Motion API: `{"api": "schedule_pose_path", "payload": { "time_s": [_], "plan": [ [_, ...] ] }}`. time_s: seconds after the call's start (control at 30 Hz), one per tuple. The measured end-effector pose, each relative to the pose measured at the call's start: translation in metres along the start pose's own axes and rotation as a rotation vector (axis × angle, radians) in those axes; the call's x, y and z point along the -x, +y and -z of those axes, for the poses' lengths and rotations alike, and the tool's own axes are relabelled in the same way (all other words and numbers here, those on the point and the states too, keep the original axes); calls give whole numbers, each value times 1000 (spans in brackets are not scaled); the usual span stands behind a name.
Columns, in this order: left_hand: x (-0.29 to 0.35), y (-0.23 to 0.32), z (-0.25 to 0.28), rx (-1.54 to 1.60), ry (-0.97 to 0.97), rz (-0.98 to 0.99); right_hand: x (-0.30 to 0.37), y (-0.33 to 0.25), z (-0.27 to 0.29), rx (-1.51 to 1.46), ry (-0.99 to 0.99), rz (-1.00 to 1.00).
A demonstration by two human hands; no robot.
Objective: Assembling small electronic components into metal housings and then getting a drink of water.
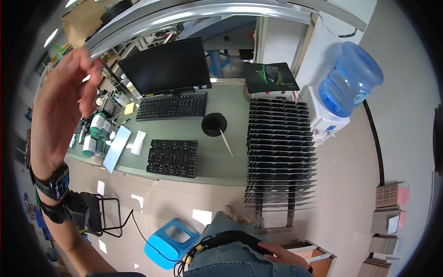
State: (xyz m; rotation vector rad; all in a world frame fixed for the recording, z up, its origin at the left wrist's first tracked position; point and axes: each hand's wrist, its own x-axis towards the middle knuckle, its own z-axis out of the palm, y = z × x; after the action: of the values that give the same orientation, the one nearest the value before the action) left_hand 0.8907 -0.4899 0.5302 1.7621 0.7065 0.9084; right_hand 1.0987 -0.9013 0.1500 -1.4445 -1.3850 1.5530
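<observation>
My left hand is raised high at the left, in front of the bench's cluttered end. Its fingers are loosely bent with gaps between them, and nothing shows in them. A black smartwatch is strapped to that wrist. Low down, my right hand lies against my denim clothing beside a black waist pouch, fingers stretched out. On the bench is a black circuit board panel, touched by neither hand. Near it stands a round black dish with a pale pointed stick leaning out.
A tall rack of stacked black boards stands right of the bench. Behind are a monitor, keyboard and mouse pad. A water dispenser is at the right. A blue stool and black cable occupy the floor.
</observation>
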Motion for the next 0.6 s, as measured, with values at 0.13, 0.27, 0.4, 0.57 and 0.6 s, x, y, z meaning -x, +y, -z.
{"api": "schedule_pose_path", "payload": {
  "time_s": [0.13,0.27,0.4,0.57,0.6],
  "plan": [
    [7,-14,16,-76,-29,55,-20,61,-33,-121,24,103],
    [24,-30,51,-73,-4,84,-31,10,-36,-70,51,-71],
    [35,-82,86,-97,-211,253,-60,-57,-33,-230,157,-317],
    [68,-192,141,142,-577,530,-115,-81,-71,-161,216,-412],
    [81,-217,149,185,-584,594,-128,-96,-75,-249,262,-531]
  ]
}}
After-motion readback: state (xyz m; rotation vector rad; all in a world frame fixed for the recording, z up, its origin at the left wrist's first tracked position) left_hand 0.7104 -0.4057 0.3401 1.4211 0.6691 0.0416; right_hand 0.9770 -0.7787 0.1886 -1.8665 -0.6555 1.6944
